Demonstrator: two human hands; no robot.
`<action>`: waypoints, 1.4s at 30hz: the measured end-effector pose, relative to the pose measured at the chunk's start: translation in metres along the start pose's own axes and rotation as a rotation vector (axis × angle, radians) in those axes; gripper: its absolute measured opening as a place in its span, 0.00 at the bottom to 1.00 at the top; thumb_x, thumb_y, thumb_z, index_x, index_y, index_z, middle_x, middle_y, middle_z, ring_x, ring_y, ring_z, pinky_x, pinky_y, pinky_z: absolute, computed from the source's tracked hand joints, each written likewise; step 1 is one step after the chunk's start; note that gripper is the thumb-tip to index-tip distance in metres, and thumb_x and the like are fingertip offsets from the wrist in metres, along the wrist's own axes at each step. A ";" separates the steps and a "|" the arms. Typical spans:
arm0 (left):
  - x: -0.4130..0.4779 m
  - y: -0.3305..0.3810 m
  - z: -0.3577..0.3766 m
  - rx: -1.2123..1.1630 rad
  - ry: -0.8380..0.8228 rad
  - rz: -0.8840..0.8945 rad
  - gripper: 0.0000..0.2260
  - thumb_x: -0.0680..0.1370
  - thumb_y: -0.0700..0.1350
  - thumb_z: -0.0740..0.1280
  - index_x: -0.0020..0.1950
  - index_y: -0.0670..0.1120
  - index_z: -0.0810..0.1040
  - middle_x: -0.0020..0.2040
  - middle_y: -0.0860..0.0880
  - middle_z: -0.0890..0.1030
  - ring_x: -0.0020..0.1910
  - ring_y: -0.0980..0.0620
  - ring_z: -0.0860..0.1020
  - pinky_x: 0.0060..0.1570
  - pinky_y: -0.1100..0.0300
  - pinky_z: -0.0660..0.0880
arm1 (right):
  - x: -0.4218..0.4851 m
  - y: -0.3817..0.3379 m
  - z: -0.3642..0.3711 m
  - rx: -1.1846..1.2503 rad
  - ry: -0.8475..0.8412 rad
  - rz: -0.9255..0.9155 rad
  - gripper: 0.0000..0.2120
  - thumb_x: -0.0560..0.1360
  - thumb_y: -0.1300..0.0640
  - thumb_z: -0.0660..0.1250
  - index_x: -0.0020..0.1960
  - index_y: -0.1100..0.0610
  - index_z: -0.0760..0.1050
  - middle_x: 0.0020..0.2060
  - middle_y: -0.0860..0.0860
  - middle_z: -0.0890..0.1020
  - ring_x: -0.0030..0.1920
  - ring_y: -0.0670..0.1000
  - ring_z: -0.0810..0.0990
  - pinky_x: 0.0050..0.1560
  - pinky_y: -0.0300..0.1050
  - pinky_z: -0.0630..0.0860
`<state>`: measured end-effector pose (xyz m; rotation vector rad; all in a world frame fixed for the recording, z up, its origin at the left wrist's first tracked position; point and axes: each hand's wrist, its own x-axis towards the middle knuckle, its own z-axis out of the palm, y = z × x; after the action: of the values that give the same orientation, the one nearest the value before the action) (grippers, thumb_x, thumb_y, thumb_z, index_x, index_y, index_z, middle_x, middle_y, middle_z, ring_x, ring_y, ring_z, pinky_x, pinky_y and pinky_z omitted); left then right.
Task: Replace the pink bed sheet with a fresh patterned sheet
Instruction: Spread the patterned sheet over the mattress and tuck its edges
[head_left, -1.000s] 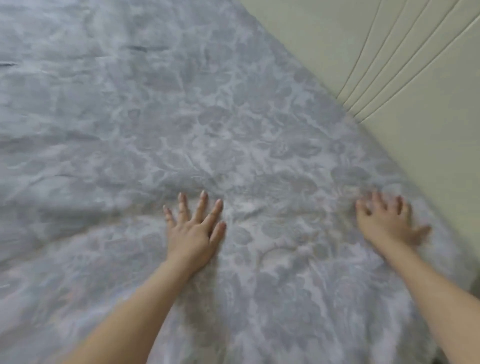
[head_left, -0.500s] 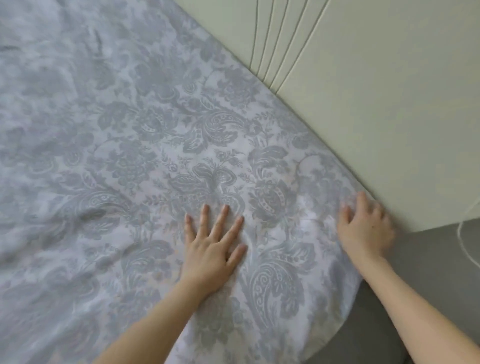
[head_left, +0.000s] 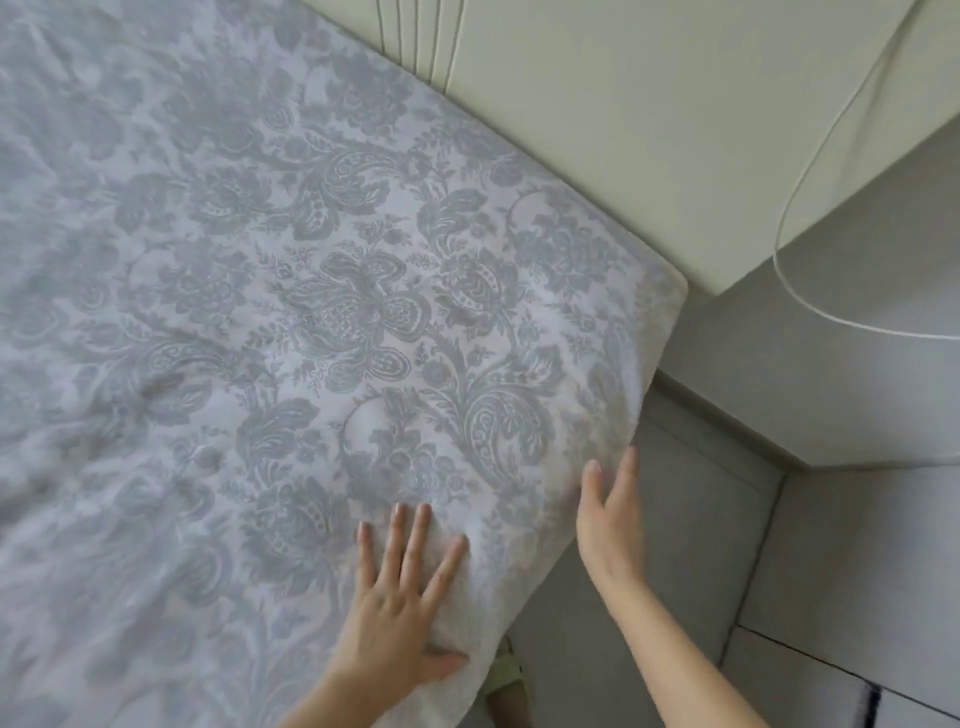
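Patterned sheet (head_left: 332, 322), grey floral-paisley on white, lies spread over the mattress and fills the view from 12 through 9 to 6 o'clock. It looks fairly smooth near the middle and rumpled toward 9 o'clock. It wraps the mattress corner (head_left: 669, 296) at about 2 o'clock and drapes down the side edge.

Left hand (head_left: 402, 618) at 6 o'clock: palm flat on the sheet just inside the bed's edge, fingers (head_left: 415, 535) straight and spread, thumb out to the side. Grip released, pressing only.

Right hand (head_left: 608, 519) at 5 o'clock: fingers straight and together, laid against the draped side of the sheet, pointing toward the corner. Grip released, nothing grasped. I cannot tell whether any cloth is tucked behind the palm.

Cream padded headboard (head_left: 597, 114) with vertical seams at 1 o'clock, touching the head end of the mattress. White cable (head_left: 795, 192) loops down at 3 o'clock, apart from the bed. Grey tiled floor (head_left: 696, 561) at 4 o'clock. A foot in a pale green slipper (head_left: 506, 670) shows just under the sheet's edge, between the two forearms.
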<state>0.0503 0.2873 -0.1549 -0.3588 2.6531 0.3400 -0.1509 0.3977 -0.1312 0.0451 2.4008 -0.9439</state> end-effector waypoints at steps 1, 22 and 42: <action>0.005 0.008 -0.001 -0.008 -0.005 0.005 0.60 0.52 0.73 0.70 0.77 0.48 0.55 0.74 0.33 0.58 0.72 0.30 0.55 0.64 0.28 0.55 | -0.008 -0.005 0.016 0.175 -0.053 -0.005 0.32 0.80 0.42 0.53 0.78 0.49 0.43 0.76 0.49 0.57 0.74 0.52 0.61 0.72 0.52 0.61; 0.278 0.104 -0.179 0.858 -0.020 0.756 0.21 0.80 0.52 0.50 0.61 0.48 0.78 0.64 0.48 0.76 0.70 0.45 0.68 0.74 0.45 0.51 | 0.049 0.049 0.004 0.674 0.043 0.428 0.16 0.81 0.53 0.57 0.62 0.60 0.75 0.55 0.52 0.79 0.57 0.54 0.77 0.52 0.43 0.71; 0.348 0.173 -0.162 1.073 -0.783 0.795 0.18 0.79 0.52 0.54 0.32 0.48 0.71 0.35 0.52 0.76 0.43 0.50 0.77 0.46 0.54 0.76 | 0.067 0.097 0.009 0.349 -0.585 0.216 0.14 0.76 0.47 0.62 0.57 0.52 0.74 0.54 0.51 0.80 0.54 0.55 0.79 0.51 0.47 0.74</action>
<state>-0.3675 0.3342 -0.1401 0.9647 1.7169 -0.6053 -0.1815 0.4533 -0.2309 0.1352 1.6487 -1.0834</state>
